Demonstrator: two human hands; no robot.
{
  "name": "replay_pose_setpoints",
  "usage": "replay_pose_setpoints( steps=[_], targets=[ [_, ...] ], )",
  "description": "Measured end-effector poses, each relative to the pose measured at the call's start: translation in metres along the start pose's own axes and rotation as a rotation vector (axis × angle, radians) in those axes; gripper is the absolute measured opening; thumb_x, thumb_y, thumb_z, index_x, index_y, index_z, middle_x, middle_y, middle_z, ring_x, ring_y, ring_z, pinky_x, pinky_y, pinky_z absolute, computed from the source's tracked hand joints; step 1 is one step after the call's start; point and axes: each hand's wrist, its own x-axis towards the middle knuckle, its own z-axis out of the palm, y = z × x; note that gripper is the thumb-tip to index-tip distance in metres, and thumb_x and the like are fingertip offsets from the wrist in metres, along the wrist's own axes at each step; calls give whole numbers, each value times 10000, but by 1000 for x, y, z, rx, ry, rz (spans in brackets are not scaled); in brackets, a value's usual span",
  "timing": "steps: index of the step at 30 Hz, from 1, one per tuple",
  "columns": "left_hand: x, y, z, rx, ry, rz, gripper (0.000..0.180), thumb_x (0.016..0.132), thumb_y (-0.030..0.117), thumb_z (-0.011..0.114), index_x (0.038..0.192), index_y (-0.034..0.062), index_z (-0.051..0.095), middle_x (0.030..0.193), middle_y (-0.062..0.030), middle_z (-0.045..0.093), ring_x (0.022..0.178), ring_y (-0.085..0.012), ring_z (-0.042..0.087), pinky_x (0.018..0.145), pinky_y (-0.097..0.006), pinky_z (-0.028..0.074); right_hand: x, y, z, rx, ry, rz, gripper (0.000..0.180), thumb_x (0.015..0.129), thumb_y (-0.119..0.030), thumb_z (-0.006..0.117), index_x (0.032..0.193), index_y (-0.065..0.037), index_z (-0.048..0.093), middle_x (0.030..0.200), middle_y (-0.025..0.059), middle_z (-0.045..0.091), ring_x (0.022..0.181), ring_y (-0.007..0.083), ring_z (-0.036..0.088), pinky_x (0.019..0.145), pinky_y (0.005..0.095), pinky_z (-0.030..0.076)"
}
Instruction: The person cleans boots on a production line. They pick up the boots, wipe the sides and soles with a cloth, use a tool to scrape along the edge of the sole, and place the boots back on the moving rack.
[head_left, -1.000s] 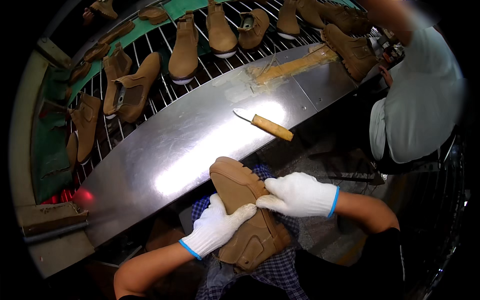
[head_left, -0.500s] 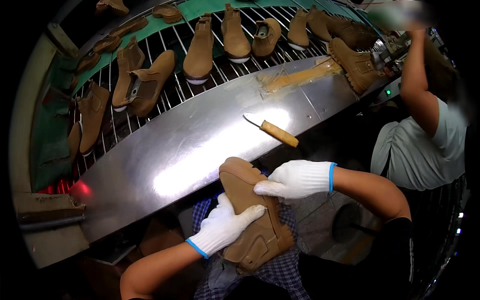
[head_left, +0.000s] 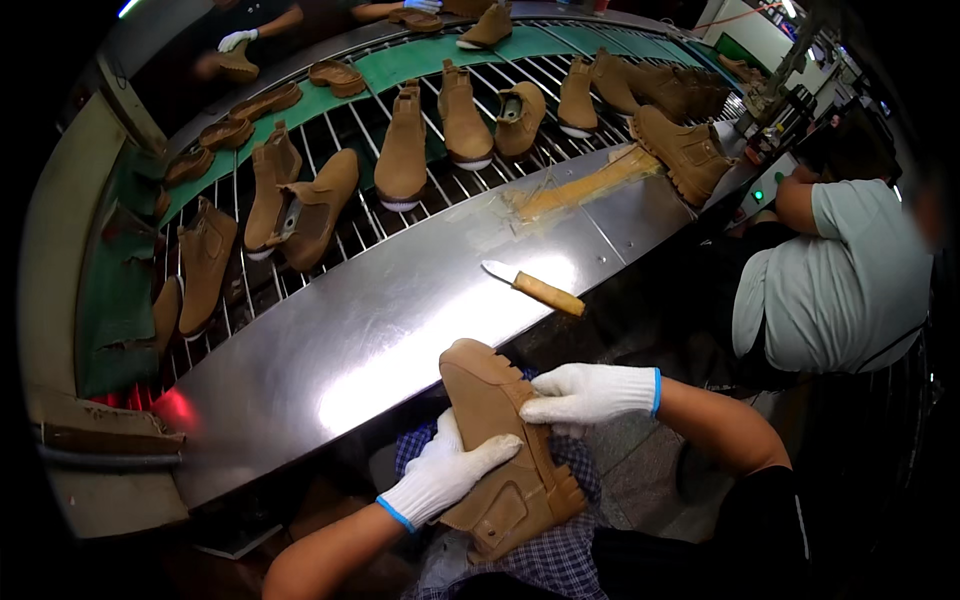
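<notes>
Brown boot held in front of the metal surface, over checked cloth.
Left hand, gloved, grasps the boot's side, thumb across the upper; right hand, gloved, grasps the sole edge near the toe. Knife lies on the surface.

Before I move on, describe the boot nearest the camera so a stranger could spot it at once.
Below the long metal ledge that curves across the view, a brown boot sits over blue checked cloth. Its toe points up toward the ledge and its chunky sole faces right. Unlike the other boots, it is held by the camera wearer's white-gloved left hand and right hand.
</notes>
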Motion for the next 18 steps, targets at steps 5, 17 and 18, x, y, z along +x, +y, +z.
replay_pose_setpoints(
  steps=[5,17,18],
  targets=[
    [2,20,-2,-13,-7,-104,1087,932,611,769,1578,-129,303,1428,-298,621,1315,-328,645,1086,-393,542,-6,-36,-5,-635,112,10,768,1060,-646,424,915,19,780,731,181,713,678,313,722,669,437,606],
    [-6,-10,5,-226,-65,47,1186,915,603,789,1641,-108,177,1516,-320,535,1406,-378,575,1181,-445,475,-13,-1,9,45,-32,16,545,1104,-532,567,1060,-3,690,846,56,669,755,143,665,687,302,581],
    [-10,-5,3,-197,-55,25,1185,916,610,782,1639,-108,177,1504,-320,548,1396,-380,587,1175,-442,480,-11,0,9,22,-33,-18,541,1108,-528,559,1040,-5,681,835,55,659,740,141,656,673,297,580]
  ],
)
